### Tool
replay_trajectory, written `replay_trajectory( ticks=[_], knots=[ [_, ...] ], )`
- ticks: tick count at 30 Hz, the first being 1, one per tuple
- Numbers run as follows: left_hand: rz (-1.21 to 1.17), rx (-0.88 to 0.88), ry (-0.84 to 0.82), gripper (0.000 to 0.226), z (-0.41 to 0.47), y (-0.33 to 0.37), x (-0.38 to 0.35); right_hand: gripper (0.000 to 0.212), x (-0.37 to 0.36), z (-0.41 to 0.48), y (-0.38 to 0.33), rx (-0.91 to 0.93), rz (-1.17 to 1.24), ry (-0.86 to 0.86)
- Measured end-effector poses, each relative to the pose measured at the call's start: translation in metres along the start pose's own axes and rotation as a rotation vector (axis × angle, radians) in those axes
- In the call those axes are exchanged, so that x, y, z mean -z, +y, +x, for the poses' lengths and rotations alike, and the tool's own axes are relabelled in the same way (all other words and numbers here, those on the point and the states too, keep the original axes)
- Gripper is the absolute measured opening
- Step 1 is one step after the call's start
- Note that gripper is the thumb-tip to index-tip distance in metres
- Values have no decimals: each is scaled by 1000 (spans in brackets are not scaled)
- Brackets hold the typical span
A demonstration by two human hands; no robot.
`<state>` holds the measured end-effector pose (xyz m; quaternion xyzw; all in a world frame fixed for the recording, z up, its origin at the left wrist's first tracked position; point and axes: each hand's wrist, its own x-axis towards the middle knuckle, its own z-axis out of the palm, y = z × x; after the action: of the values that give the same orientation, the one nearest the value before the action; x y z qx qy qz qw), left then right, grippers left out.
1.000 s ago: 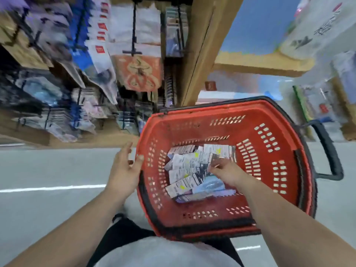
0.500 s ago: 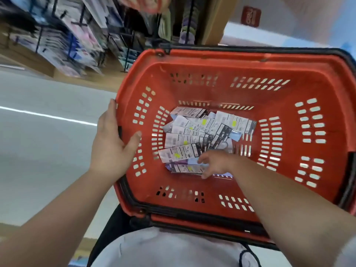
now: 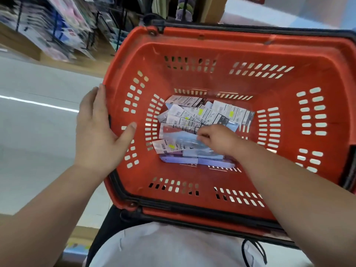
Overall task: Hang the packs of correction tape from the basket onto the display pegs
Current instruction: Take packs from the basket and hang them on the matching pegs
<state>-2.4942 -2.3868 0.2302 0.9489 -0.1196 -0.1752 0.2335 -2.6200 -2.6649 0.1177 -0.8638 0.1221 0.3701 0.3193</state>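
A red plastic basket [image 3: 221,54] with a black rim fills the middle of the view. Several packs of correction tape [image 3: 194,116] lie in a heap on its floor, white backs with yellow stickers up, some blue and purple fronts showing. My left hand [image 3: 98,132] clasps the basket's left rim, thumb inside the wall. My right hand [image 3: 217,139] is down in the heap, its fingers pinched on a pale blue pack [image 3: 181,139]. Display pegs [image 3: 92,35] with hanging goods show blurred at the top left.
Grey shop floor [image 3: 38,141] with a white line lies to the left. A wooden shelf base [image 3: 25,49] runs under the peg display. My white shirt [image 3: 173,247] is just below the basket.
The view has tipped down and closer onto the basket. My right hand has shifted within the heap and closed on a blue pack. My left hand stays on the left rim.
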Motion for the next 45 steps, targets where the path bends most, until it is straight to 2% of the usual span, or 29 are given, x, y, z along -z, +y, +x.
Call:
replay_trajectory(
  ticks=[3,4,6,8,10,12,14,15,18,21,23,25,27,29,32,35,38,42,45],
  knots=[
    [144,-333,135,84,-13,11,-1,13,23,-10,-19,106,-14,74],
    [141,-408,105,83,-16,18,-4,13,32,-14,-28,148,-39,82],
    [198,-466,-99,80,-16,36,-12,12,46,-21,-49,241,-62,88],
    [297,-403,-356,65,-13,48,-21,12,58,-29,-68,317,-37,108],
    [241,-258,-478,44,-9,48,-25,11,62,-31,-77,337,51,132],
    [135,-133,-499,33,-9,43,-26,10,59,-26,-72,264,258,171],
    [58,-36,-469,27,-14,38,-21,9,48,-14,-54,87,497,223],
    [5,29,-444,25,-18,37,-17,5,40,-8,-42,-14,525,227],
    [-228,192,-336,19,-34,34,0,37,4,7,-11,-240,332,61],
    [-526,312,-239,10,-53,39,21,52,-23,16,-9,-233,170,-61],
    [-706,427,-216,10,-62,42,30,48,-31,22,-15,-211,33,-68],
    [-841,499,-205,13,-65,43,34,32,-31,27,-23,-199,-68,-41],
    [-892,517,-195,15,-65,42,35,21,-27,30,-30,-162,-42,1],
    [-908,529,-184,18,-63,41,34,11,-19,27,-36,-101,124,62],
    [-934,535,-173,20,-59,44,34,16,4,11,-41,1,348,137],
    [-910,508,-154,18,-53,47,31,25,39,-20,-42,119,420,223],
    [-813,439,-160,15,-42,52,25,20,74,-55,-44,230,512,283],
    [-551,315,-392,8,-23,66,16,11,106,-89,-46,281,663,308],
    [-458,252,-644,8,-12,90,12,17,112,-95,-48,269,741,313]
  ],
)
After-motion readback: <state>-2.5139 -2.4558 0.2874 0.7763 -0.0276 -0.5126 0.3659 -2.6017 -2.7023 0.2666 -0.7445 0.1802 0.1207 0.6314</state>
